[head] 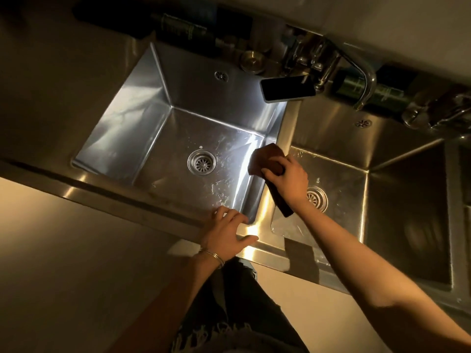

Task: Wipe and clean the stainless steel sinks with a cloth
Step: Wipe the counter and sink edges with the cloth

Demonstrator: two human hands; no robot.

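Two stainless steel sinks sit side by side: the left sink (142,123) with a round drain (201,162) and water streaks on its floor, and the right sink (356,159) with its own drain (317,198). My right hand (289,180) is shut on a dark brown cloth (267,159), pressing it on the divider between the two basins. The cloth hangs over both sides of the divider. My left hand (226,234) rests flat, fingers spread, on the front rim at the left sink's near right corner. It wears thin bracelets at the wrist.
A dark phone (286,88) lies on the back ledge between the sinks. A curved faucet (362,77) reaches over the right sink. Bottles (183,29) and a small brass bowl (252,61) stand along the back. A further steel basin (407,212) lies at right.
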